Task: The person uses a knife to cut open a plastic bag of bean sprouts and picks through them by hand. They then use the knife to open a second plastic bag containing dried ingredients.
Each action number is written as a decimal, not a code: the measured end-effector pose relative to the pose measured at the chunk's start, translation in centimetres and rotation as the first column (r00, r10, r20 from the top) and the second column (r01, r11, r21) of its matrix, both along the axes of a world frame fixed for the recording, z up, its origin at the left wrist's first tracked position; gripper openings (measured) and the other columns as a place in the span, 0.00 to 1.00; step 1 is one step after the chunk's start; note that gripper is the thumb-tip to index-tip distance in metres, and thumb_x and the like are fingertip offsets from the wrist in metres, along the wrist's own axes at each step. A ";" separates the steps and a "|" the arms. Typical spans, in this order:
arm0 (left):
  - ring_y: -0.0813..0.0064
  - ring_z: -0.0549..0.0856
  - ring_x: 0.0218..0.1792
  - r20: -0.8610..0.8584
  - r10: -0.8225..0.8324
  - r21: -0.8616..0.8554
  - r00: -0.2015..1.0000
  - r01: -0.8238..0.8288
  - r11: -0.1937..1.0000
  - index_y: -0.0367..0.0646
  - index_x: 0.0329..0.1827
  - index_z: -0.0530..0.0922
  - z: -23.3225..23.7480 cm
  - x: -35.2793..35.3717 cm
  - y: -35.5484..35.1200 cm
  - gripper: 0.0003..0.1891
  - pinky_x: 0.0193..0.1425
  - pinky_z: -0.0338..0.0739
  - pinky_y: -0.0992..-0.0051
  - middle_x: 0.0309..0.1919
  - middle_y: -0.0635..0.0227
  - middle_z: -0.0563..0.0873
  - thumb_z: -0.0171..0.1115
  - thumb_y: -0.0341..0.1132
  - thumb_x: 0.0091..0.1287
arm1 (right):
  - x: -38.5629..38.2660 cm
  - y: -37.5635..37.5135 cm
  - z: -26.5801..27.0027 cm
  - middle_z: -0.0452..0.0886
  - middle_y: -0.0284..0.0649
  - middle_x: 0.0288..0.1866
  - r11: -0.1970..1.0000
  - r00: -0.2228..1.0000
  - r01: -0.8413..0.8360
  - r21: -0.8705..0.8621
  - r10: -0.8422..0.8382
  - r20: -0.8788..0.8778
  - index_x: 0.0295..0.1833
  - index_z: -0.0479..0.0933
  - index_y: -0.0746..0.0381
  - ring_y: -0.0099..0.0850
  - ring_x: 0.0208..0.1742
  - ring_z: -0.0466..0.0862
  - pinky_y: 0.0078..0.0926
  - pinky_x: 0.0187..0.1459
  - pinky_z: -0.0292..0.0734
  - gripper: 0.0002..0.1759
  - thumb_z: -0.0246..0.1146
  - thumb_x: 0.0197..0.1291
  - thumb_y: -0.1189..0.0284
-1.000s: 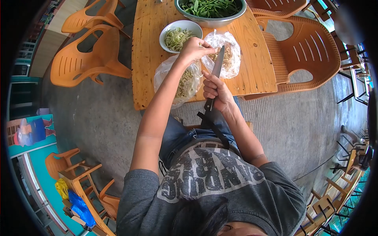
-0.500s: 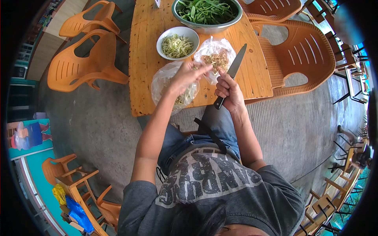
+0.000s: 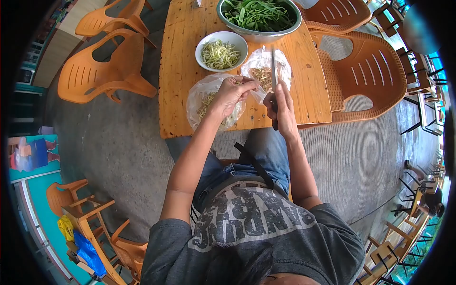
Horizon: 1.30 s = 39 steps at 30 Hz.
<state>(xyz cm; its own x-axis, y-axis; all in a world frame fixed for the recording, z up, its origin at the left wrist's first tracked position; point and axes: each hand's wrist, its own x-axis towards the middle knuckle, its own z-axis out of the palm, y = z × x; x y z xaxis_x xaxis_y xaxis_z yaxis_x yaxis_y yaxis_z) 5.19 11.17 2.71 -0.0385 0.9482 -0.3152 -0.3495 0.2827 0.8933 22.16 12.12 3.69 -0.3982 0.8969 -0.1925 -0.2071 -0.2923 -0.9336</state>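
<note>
Outdoor spot w/ concrete floor and orange plastic chairs point(image 3: 104, 71) round a wooden table point(image 3: 180, 95); person sits at its near edge, seen from above. Right hand point(image 3: 280, 107) is wrapped tight round the handle of a knife point(image 3: 274, 66). Half a sec ago the blade leaned out toward the table's right edge; now it's swung in and points straight at the far edge, edge-on to the camera, over the small bag point(image 3: 256, 71) of trimmings. A sec ago that hand was lower, by the lap at the near edge. Left hand point(image 3: 231, 95) has come back from reaching toward the small bag and sits above the big bag point(image 3: 202, 99) of sprouts near the near edge, fingertips pinched shut on what looks like a single sprout point(image 3: 239, 82), too thin to be sure. Both hands are now close together, pinch just beside the blade, not clearly touching it. I'd read that as the trimming position: sprout brought up to the knife, w/ the small bag right under it. White bowl point(image 3: 222, 45) of pale sprouts stands beyond the big bag, and a steel basin point(image 3: 259, 16) of greens is at the far edge.
</note>
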 end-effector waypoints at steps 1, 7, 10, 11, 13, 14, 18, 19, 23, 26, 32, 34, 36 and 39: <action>0.92 0.67 0.18 -0.005 0.010 0.000 1.000 -0.010 1.000 0.39 0.36 0.85 0.1 0.0 0.0 0.07 0.22 0.58 0.88 0.26 0.72 0.85 0.69 0.33 0.60 | 0.3 -0.1 0.2 0.66 0.26 0.22 1.000 1.000 -0.021 -0.010 0.021 0.002 0.67 0.64 0.58 0.13 0.20 0.62 0.13 0.20 0.55 0.25 0.54 0.70 0.59; 0.91 0.64 0.17 -0.006 0.006 0.004 1.000 -0.006 1.000 0.41 0.34 0.84 -0.3 0.6 0.5 0.05 0.21 0.54 0.85 0.22 0.76 0.81 0.67 0.33 0.60 | 0.5 -0.1 -1.3 0.66 0.26 0.23 0.981 0.988 -0.132 0.144 0.118 0.102 0.66 0.66 0.53 0.13 0.24 0.65 0.12 0.24 0.58 0.22 0.49 0.72 0.56; 0.91 0.64 0.17 -0.008 0.015 0.005 1.000 -0.015 1.000 0.41 0.35 0.84 -0.3 0.7 0.5 0.05 0.21 0.55 0.85 0.22 0.75 0.81 0.67 0.33 0.60 | 0.5 0.0 -1.9 0.66 0.26 0.22 0.976 0.987 -0.139 0.166 0.124 0.100 0.65 0.66 0.53 0.13 0.24 0.64 0.12 0.24 0.59 0.21 0.50 0.72 0.57; 0.91 0.65 0.17 -0.008 0.014 0.010 1.000 -0.013 1.000 0.41 0.35 0.84 -0.3 0.8 0.5 0.05 0.21 0.55 0.85 0.22 0.75 0.81 0.66 0.33 0.60 | 0.6 0.1 -2.1 0.66 0.25 0.22 0.974 0.987 -0.143 0.178 0.125 0.105 0.65 0.66 0.53 0.13 0.24 0.64 0.12 0.25 0.59 0.21 0.50 0.72 0.58; 0.91 0.65 0.18 -0.008 0.013 0.022 1.000 -0.012 1.000 0.40 0.36 0.84 -0.5 0.8 0.4 0.05 0.22 0.55 0.86 0.22 0.75 0.81 0.66 0.32 0.61 | 0.5 0.1 -2.2 0.66 0.25 0.21 0.973 0.987 -0.136 0.189 0.117 0.109 0.64 0.67 0.53 0.13 0.23 0.64 0.12 0.25 0.59 0.20 0.50 0.72 0.58; 0.91 0.65 0.18 -0.022 0.012 0.026 1.000 -0.012 1.000 0.40 0.36 0.84 -0.5 0.8 0.4 0.05 0.22 0.56 0.86 0.22 0.76 0.81 0.66 0.32 0.61 | 0.4 0.0 -2.1 0.66 0.25 0.21 0.974 0.988 -0.127 0.188 0.108 0.107 0.64 0.67 0.54 0.13 0.23 0.64 0.12 0.24 0.59 0.19 0.50 0.72 0.59; 0.91 0.66 0.18 -0.086 0.029 0.029 0.996 -0.026 0.999 0.39 0.38 0.84 -0.6 1.1 0.4 0.06 0.22 0.57 0.86 0.21 0.77 0.79 0.65 0.31 0.61 | 0.2 0.0 -2.2 0.66 0.25 0.21 0.977 0.989 -0.101 0.185 0.079 0.122 0.62 0.68 0.54 0.13 0.23 0.64 0.12 0.24 0.59 0.17 0.51 0.72 0.60; 0.91 0.66 0.18 -0.103 0.037 0.027 0.994 -0.034 0.999 0.39 0.38 0.84 -0.7 1.1 0.3 0.06 0.22 0.58 0.86 0.21 0.77 0.79 0.65 0.31 0.61 | 0.2 0.0 -2.3 0.66 0.25 0.21 0.978 0.989 -0.101 0.182 0.078 0.128 0.62 0.67 0.54 0.13 0.23 0.64 0.12 0.24 0.59 0.18 0.51 0.72 0.59; 0.91 0.69 0.21 -0.072 -0.018 0.008 0.997 0.019 1.000 0.38 0.39 0.82 0.3 1.3 -0.8 0.07 0.24 0.60 0.87 0.23 0.77 0.79 0.64 0.33 0.63 | 0.4 0.7 -2.5 0.70 0.27 0.22 0.990 0.991 -0.070 0.119 0.056 0.120 0.61 0.68 0.57 0.14 0.23 0.66 0.13 0.24 0.60 0.20 0.52 0.71 0.57; 0.90 0.70 0.24 0.174 -0.038 -0.018 0.984 0.042 0.999 0.39 0.40 0.80 1.1 1.1 -3.2 0.08 0.26 0.62 0.88 0.28 0.76 0.79 0.62 0.35 0.65 | 0.8 2.0 -2.2 0.74 0.30 0.24 0.982 0.958 -0.053 0.180 -0.001 0.288 0.57 0.74 0.62 0.17 0.23 0.69 0.17 0.23 0.64 0.23 0.56 0.68 0.55; 0.89 0.69 0.24 0.401 0.071 -0.086 0.914 -0.039 0.996 0.40 0.44 0.77 0.0 -0.3 -10.5 0.09 0.30 0.67 0.88 0.29 0.75 0.76 0.58 0.32 0.64 | 1.5 5.1 -3.7 0.79 0.44 0.20 0.767 0.582 -0.218 0.604 -0.394 0.711 0.38 0.82 0.65 0.33 0.21 0.79 0.31 0.27 0.71 0.13 0.65 0.55 0.66; 0.89 0.69 0.24 0.374 0.132 -0.100 0.918 -0.102 0.990 0.39 0.45 0.77 -0.5 -1.4 -12.4 0.09 0.30 0.67 0.88 0.28 0.75 0.75 0.57 0.32 0.64 | 1.2 5.2 -4.0 0.79 0.45 0.20 0.677 0.664 -0.166 0.717 -0.461 0.589 0.36 0.82 0.65 0.36 0.21 0.80 0.32 0.26 0.71 0.10 0.64 0.53 0.68; 0.88 0.69 0.24 0.351 0.204 -0.095 0.914 -0.181 0.979 0.38 0.45 0.77 -0.5 -2.2 -13.9 0.09 0.29 0.66 0.87 0.29 0.74 0.76 0.55 0.31 0.65 | 0.8 5.1 -3.7 0.78 0.44 0.19 0.692 0.669 -0.128 0.710 -0.469 0.577 0.36 0.82 0.65 0.35 0.20 0.79 0.31 0.26 0.71 0.09 0.64 0.52 0.69; 0.87 0.71 0.25 0.280 0.297 -0.055 0.913 -0.293 0.954 0.38 0.43 0.77 -1.4 -3.6 -15.1 0.08 0.29 0.66 0.86 0.29 0.72 0.78 0.53 0.31 0.65 | -0.1 4.2 -2.1 0.76 0.42 0.18 0.759 0.665 -0.121 0.639 -0.416 0.620 0.36 0.82 0.66 0.25 0.19 0.75 0.25 0.25 0.69 0.10 0.64 0.54 0.70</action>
